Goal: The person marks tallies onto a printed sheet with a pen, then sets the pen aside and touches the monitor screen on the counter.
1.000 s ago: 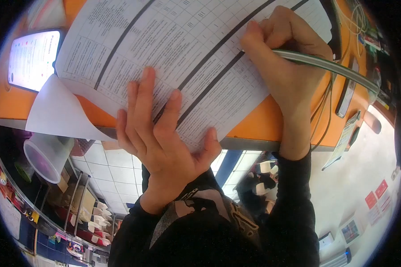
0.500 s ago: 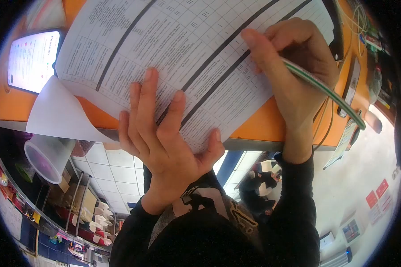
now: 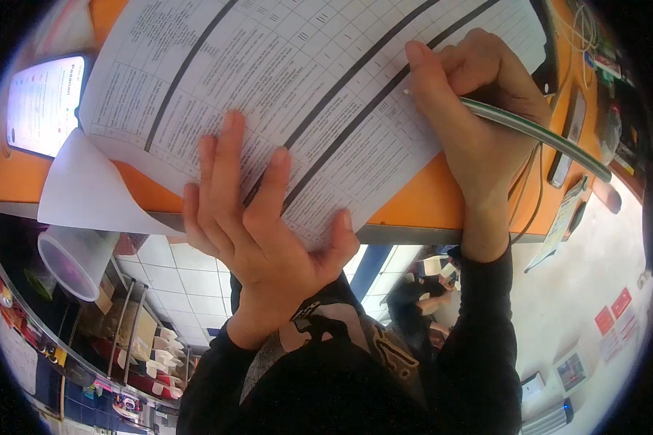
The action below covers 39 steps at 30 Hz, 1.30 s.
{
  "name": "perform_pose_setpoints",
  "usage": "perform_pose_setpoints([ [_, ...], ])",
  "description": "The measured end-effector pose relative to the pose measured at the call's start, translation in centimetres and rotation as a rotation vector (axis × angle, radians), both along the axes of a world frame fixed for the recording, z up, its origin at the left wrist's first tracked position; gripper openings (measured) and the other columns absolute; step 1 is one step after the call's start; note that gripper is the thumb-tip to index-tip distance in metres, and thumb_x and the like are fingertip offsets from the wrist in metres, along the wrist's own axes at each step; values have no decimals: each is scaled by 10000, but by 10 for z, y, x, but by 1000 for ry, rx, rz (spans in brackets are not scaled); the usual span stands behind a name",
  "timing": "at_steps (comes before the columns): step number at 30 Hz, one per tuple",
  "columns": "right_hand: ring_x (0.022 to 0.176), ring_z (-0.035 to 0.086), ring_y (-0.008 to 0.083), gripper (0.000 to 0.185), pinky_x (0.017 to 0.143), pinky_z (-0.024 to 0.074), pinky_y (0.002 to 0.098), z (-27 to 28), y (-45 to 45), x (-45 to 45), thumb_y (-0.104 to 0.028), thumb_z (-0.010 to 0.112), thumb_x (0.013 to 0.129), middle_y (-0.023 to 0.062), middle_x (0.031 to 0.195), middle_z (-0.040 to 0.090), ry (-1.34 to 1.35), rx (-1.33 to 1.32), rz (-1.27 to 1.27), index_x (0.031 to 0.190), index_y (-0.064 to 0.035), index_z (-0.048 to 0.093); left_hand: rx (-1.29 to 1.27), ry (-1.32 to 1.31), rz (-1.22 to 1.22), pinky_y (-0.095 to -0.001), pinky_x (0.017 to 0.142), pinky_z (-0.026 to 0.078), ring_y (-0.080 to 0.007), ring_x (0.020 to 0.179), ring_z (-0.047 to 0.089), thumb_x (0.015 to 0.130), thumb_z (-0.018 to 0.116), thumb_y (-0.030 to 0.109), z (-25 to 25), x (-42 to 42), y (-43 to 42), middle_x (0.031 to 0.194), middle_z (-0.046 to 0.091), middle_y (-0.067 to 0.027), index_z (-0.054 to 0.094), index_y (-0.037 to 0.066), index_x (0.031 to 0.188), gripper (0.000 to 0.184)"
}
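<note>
A large printed form (image 3: 312,94) with a grid and tally marks lies over the edge of an orange table (image 3: 432,199). My left hand (image 3: 257,232) rests flat on the form's near edge with fingers spread. In my right hand (image 3: 490,119) is a green-and-white striped pen (image 3: 540,134), gripped between thumb and fingers. Its tip points at the form's columns beside the dark bands. A loose corner of white paper (image 3: 83,185) curls over the table edge at the left.
A lit phone (image 3: 43,105) lies on the table at the left. Below it is a translucent plastic tub (image 3: 72,261). Cables (image 3: 580,36) and a dark flat object (image 3: 568,138) are at the right. Another person (image 3: 413,308) is beyond the table edge.
The form and my left hand have shifted slightly left in view. The pen has tilted a little flatter, and my right hand stays near the same columns.
</note>
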State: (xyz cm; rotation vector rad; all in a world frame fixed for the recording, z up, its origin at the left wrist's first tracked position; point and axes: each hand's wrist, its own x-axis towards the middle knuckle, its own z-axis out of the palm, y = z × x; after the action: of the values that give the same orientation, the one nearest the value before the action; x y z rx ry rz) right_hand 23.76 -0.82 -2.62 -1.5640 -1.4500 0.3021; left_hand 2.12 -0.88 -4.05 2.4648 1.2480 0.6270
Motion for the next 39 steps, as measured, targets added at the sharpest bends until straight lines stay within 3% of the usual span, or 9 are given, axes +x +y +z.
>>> perform_pose_setpoints([
  [39,466,499,88,195,477,336,191,2,-1,0,-108,734,745,9,585,551,-54,-47,-24,646,-71,570,-4,-18,-8,-454,1012,184,-332,1271,302,802,496,463,-1,0,0,1379,357,-187,402,111,1228,560],
])
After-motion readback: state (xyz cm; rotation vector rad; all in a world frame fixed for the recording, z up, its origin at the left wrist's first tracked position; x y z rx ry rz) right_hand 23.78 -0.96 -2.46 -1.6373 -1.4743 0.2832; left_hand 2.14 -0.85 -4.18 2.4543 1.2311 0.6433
